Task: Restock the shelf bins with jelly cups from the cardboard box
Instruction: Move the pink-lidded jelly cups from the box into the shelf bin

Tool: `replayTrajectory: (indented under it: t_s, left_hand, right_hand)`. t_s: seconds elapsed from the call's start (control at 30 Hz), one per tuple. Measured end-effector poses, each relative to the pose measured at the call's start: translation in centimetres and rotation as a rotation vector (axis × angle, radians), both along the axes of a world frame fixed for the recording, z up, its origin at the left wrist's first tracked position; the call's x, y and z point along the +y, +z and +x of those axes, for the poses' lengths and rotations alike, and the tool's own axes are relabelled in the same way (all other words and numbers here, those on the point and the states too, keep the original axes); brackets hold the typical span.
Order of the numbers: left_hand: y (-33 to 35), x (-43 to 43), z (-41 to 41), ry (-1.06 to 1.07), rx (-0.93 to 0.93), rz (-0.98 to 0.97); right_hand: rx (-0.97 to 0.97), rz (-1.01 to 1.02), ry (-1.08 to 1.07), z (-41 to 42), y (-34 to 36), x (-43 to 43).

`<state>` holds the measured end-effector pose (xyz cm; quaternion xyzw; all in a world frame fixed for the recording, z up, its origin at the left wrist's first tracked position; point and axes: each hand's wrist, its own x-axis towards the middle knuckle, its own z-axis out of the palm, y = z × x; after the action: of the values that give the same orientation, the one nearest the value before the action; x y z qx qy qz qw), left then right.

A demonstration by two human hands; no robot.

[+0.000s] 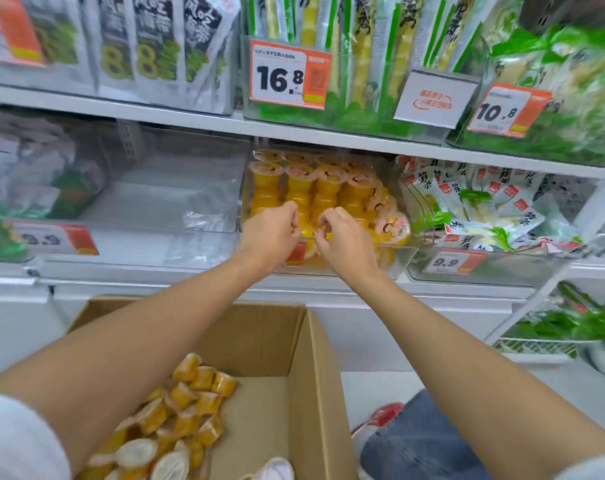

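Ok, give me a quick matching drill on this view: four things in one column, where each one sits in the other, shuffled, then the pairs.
Things:
1. stacked jelly cups
2. loose jelly cups
3. 16.8 price tag
4. empty clear bin

Places:
A. upper shelf, on the bin of green and yellow packs
B. inside the cardboard box on the floor
C. middle shelf, left of the bin the hands reach into
D. clear bin behind the left hand and right hand

Pairs: 1-D, 2-B, 3-A, 4-C
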<state>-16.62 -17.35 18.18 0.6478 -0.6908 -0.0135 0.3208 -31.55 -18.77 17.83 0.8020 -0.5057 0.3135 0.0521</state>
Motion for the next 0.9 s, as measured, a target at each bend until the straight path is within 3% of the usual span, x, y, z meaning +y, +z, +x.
replayTrajectory:
  t_s: [0.17, 0.4, 0.6, 0.7, 0.8, 0.9]
  left_hand:
    - [-5.9, 6.5, 3.8, 0.035, -0.028, 0.222]
    - [-19.6, 13.1, 8.7, 0.012, -0.076, 0.807]
    - [-30.8, 18.7, 10.0, -0.218, 0.021, 1.254]
    - [-32.8, 20.7, 9.2, -0.34, 0.09, 1.465]
    - [-33.7, 21.7, 9.1, -0.424, 0.016, 1.64]
    - [-34.8, 22.5, 9.3, -0.411, 0.021, 1.718]
  right_hand:
    - [0.046, 0.199, 0.096, 2.6, -4.8, 5.2]
    - [0.38, 0.81, 0.172, 6.1, -17.3, 11.2]
    - [0.629, 1.303, 0.119, 6.1, -28.5, 15.2]
    - [0.619, 1.426, 0.082, 5.4, -32.0, 16.9]
    - [0.592, 1.479, 0.039, 5.2, -34.3, 18.2]
    - [0.546, 1.474, -0.001, 5.0, -35.5, 19.1]
